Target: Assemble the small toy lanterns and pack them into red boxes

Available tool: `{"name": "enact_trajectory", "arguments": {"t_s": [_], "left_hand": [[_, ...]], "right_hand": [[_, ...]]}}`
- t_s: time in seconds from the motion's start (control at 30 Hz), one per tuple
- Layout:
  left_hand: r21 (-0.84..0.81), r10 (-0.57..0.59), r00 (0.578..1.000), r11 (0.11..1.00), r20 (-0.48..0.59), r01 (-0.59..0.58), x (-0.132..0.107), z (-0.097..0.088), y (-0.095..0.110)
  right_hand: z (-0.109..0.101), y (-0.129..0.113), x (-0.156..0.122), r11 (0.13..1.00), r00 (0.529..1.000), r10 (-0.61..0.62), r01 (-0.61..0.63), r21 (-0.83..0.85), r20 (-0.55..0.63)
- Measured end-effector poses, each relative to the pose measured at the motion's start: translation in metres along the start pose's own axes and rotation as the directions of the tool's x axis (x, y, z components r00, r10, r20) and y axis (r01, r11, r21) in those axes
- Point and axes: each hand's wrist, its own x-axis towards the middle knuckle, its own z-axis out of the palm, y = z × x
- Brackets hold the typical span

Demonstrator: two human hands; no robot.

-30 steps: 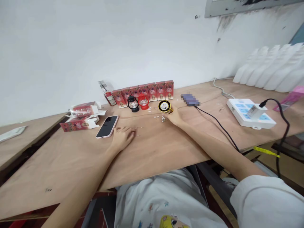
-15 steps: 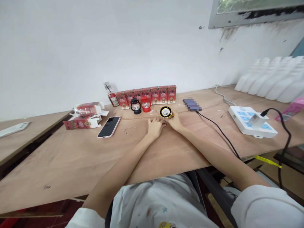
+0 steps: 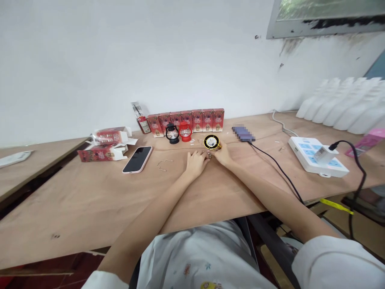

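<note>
A small gold lantern part with a black ring lies on its side on the wooden table. My right hand rests just in front of it, fingers curled at its base. My left hand lies palm down beside the right one, its fingertips over several tiny button cells that it mostly hides. A bent wire handle lies to the left of my left hand. A black mini lantern and a red mini lantern stand behind.
A row of red boxes lines the wall. A phone and opened red boxes lie at left. A blurred purple device with a black cable and a white power strip sit at right, with white bottles behind.
My left hand moved right from beside the phone to the small parts next to my right hand, leaving the wire handle on the table. The view has tilted slightly.
</note>
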Motion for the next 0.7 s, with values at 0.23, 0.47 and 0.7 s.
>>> {"name": "enact_trajectory", "arguments": {"t_s": [0.23, 0.47, 0.7], "left_hand": [[-0.029, -0.033, 0.999, 0.999, 0.019, 0.033, -0.004, -0.001, -0.003], [-0.166, -0.069, 0.997, 0.984, -0.040, 0.061, -0.004, -0.001, -0.005], [-0.424, -0.209, 0.821, 0.905, -0.532, -0.044, -0.007, -0.004, -0.016]], "right_hand": [[-0.001, -0.001, -0.002, 1.000, 1.000, 0.007, -0.007, -0.010, -0.011], [-0.002, -0.001, -0.001, 1.000, 1.000, 0.004, -0.003, -0.022, 0.017], [-0.004, -0.011, -0.005, 0.999, 0.999, -0.032, 0.032, -0.009, 0.036]]}}
